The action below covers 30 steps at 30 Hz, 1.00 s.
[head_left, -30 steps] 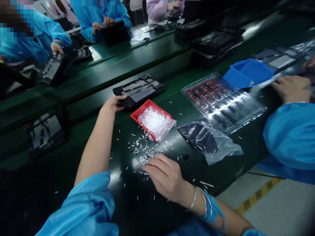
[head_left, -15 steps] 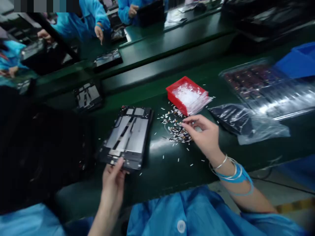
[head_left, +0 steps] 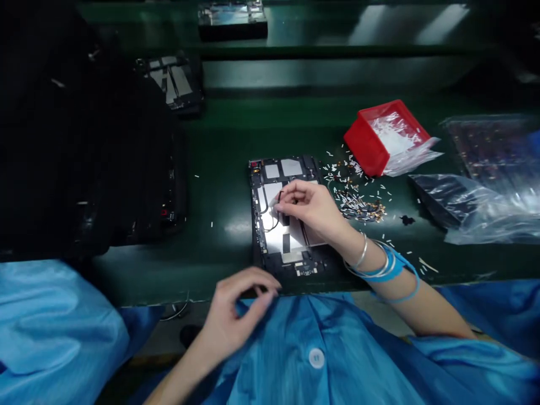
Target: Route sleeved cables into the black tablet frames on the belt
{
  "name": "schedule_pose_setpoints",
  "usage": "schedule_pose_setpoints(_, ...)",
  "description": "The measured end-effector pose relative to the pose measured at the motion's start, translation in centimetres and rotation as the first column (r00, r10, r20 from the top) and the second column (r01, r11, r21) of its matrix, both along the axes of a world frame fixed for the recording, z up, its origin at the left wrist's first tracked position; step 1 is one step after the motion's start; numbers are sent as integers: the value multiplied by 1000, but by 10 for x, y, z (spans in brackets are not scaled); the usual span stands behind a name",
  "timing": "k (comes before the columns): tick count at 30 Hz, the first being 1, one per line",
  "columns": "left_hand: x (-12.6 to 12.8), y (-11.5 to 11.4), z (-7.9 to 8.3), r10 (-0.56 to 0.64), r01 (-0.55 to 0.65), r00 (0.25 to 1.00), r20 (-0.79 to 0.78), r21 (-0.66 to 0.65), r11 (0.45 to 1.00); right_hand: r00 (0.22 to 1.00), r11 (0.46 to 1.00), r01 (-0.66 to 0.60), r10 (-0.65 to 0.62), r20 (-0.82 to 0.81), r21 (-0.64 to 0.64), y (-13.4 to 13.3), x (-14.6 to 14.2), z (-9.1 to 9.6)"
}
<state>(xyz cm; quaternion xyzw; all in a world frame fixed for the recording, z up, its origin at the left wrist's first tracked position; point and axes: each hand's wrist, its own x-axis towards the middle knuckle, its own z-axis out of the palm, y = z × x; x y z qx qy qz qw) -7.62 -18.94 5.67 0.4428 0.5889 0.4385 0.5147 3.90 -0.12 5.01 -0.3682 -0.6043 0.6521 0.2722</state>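
One flat, black-framed, rectangular device with silver metal panels (head_left: 276, 239) lies on a dark green bench (head_left: 219, 247), its long axis running away from the person. The left hand (head_left: 242, 304), loosely curled with thumb and fingers apart, shows nothing in its grip and sits just short of the device's near edge. The right hand (head_left: 310, 208) is the nearer: it reaches over the device's middle from the right, fingertips together, apparently pinching one thin, dark, flexible wire (head_left: 272, 229) that curves across the panels. Counted left to right: to the device's left, one bulky black mass (head_left: 97, 169), contents too dark to count; beyond it to the left, one similar open black-and-silver unit (head_left: 177, 84); farther beyond, one dark, shiny-topped slab (head_left: 232, 25). To its right are uncountable white slivers and black-gold bits (head_left: 358, 208), one red plastic bin (head_left: 365, 146) holding white pieces, one clear plastic bag of black material (head_left: 442, 202), and one blurred transparent tray (head_left: 489, 119).
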Motion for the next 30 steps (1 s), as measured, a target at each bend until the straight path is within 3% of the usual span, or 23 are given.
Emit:
schedule_pose_setpoints(2,-18,12,-7,193,-94,910,-367,271,958,1000,1000,-1,0,15,19,6,-8,-3)
schedule_pose_setpoints(4,-32,25,-17,271,6,731,-626,404,915,999,999,-3,2,42,44,10,-14,-4)
schedule_pose_setpoints(7,-44,38,-28,238,210,499,-833,383,899,995,996,-8,-1,96,94,13,-18,-5)
schedule_pose_setpoints(11,-45,42,-32,185,336,350,-918,307,891,986,985,-24,-5,165,170,12,-20,-5)
schedule_pose_setpoints(16,-44,44,-29,178,360,249,-952,262,896,967,958,-80,7,256,277,14,-18,-1)
schedule_pose_setpoints(20,-46,51,-26,177,409,163,-971,230,883,917,906,-164,-7,399,391,18,-17,8)
schedule_pose_setpoints(24,-48,55,-26,217,455,160,-963,267,850,840,870,-272,8,542,410,28,-20,13)
schedule_pose_setpoints(30,-49,54,-28,141,452,205,-968,222,864,873,905,-282,104,476,320,39,-26,7)
